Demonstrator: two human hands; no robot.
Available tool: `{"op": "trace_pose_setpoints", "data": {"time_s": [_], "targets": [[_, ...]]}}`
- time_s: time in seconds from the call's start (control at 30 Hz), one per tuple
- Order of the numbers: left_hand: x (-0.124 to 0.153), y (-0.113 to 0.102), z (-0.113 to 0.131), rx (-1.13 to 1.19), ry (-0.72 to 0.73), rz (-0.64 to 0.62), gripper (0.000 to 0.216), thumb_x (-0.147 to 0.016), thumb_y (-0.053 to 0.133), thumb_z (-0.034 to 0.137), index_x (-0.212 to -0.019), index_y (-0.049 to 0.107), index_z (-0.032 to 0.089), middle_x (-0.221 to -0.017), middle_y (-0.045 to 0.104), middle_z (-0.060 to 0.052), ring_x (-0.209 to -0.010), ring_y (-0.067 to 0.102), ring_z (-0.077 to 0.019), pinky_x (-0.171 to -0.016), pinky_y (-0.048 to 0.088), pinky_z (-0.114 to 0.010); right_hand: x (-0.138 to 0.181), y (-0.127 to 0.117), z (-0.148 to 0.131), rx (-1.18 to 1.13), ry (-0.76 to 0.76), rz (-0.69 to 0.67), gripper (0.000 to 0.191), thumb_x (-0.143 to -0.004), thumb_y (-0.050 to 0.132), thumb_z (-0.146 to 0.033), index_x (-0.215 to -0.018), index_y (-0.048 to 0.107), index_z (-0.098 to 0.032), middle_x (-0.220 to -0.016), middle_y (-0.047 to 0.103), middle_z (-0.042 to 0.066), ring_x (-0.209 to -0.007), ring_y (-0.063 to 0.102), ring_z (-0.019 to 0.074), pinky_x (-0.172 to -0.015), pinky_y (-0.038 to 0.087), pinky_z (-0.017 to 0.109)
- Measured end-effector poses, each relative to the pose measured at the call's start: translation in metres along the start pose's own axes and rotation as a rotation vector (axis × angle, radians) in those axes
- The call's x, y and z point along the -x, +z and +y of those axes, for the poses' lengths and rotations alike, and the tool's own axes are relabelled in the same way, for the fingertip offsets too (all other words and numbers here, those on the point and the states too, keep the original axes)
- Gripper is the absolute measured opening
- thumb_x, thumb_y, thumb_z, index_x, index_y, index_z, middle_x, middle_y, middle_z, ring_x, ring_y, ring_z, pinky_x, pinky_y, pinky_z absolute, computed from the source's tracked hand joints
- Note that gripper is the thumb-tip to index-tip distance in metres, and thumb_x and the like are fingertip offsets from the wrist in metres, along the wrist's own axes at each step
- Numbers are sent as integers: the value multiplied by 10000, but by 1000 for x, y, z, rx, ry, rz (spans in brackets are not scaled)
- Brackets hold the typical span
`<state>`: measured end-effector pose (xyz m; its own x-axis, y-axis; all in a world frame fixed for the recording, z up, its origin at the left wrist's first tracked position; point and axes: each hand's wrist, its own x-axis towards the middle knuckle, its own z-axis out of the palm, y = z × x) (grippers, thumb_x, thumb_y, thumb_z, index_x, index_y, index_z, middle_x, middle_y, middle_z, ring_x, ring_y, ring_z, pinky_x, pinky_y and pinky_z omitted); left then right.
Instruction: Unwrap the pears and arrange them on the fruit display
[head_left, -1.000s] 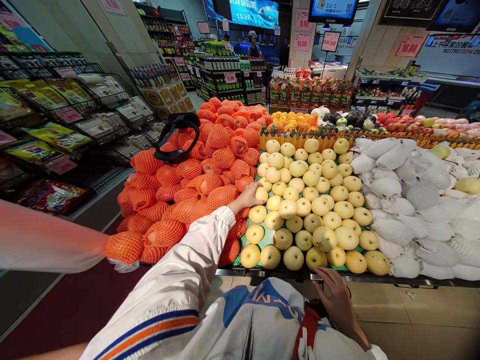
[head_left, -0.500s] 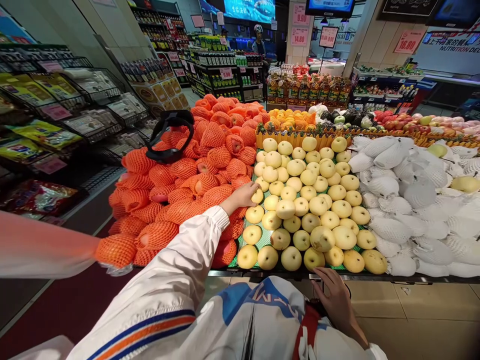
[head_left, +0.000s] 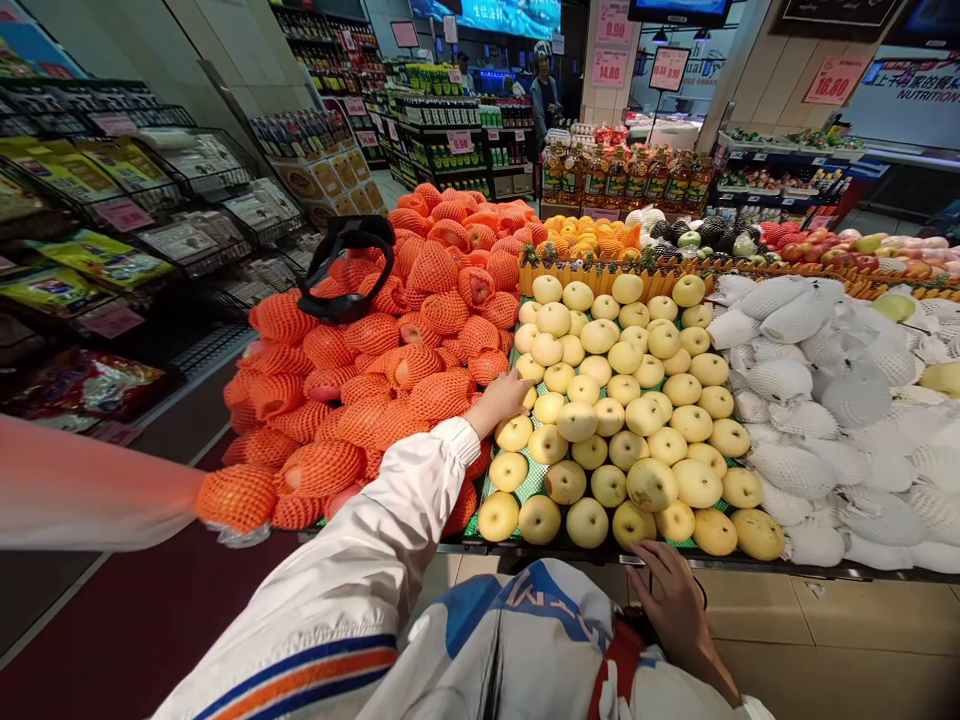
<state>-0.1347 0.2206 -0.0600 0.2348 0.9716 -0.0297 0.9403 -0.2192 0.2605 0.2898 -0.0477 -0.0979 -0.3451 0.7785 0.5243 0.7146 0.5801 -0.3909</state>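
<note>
My left hand (head_left: 501,398) reaches out from a white sleeve to the left side of a heap of yellow pears (head_left: 622,420). Its fingers curl over one pear (head_left: 529,398) at the border with the orange-netted fruit (head_left: 390,370). My right hand (head_left: 677,600) is low and close to my body. Its fingers lie loosely apart against the front edge of the display stand (head_left: 750,562) and hold nothing.
A black headset-like band (head_left: 345,270) lies on the orange-netted pile. Fruit in white foam nets (head_left: 832,400) fills the right side. Wire racks of packets (head_left: 127,200) line the aisle at left. A pale translucent shape (head_left: 90,490) juts in from the left. A person (head_left: 541,90) stands far back.
My left hand has stayed curled on the same pear, and my right hand has hardly moved. The person at the back has walked to the right.
</note>
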Motion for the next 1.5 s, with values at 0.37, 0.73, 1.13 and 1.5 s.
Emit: {"op": "trace_pose_setpoints", "data": {"time_s": [0.37, 0.73, 1.13, 1.5], "targets": [[-15, -12, 3, 74, -102, -28, 823, -513, 1015, 305, -1291, 762, 218, -1248, 721, -140, -1035, 705, -349, -923, 561, -419, -2, 2, -10, -37, 23, 9, 248, -1105, 607, -316, -1235, 794, -218, -1160, 804, 95, -1036, 775, 255, -920, 636, 403], [-95, -41, 8, 236, -352, 345, 516, -1004, 541, 219, -1495, 666, 120, -1455, 713, -221, -1316, 685, -329, -1079, 515, -402, 6, -9, -14, 1, 74, 62, 242, -1072, 640, -282, -1280, 763, -270, -1183, 804, 74, -1037, 795, 271, -858, 661, 405], [-133, -51, -11, 382, -481, 295, 428, -932, 719, 335, -1295, 789, 119, -1255, 791, -241, -1235, 738, -351, -1003, 535, -396, 33, -23, -13, 146, 227, 128, 229, -1101, 603, -369, -1273, 737, -300, -1196, 809, 75, -1028, 802, 291, -802, 684, 410], [-112, -54, 6, 434, -406, 388, 405, -995, 666, 339, -1313, 757, 106, -1328, 775, -219, -1277, 730, -292, -1106, 535, -443, 11, -15, -25, 102, 100, 138, 306, -1066, 588, -323, -1351, 668, -400, -1129, 821, 30, -970, 833, 303, -746, 722, 397]]}}
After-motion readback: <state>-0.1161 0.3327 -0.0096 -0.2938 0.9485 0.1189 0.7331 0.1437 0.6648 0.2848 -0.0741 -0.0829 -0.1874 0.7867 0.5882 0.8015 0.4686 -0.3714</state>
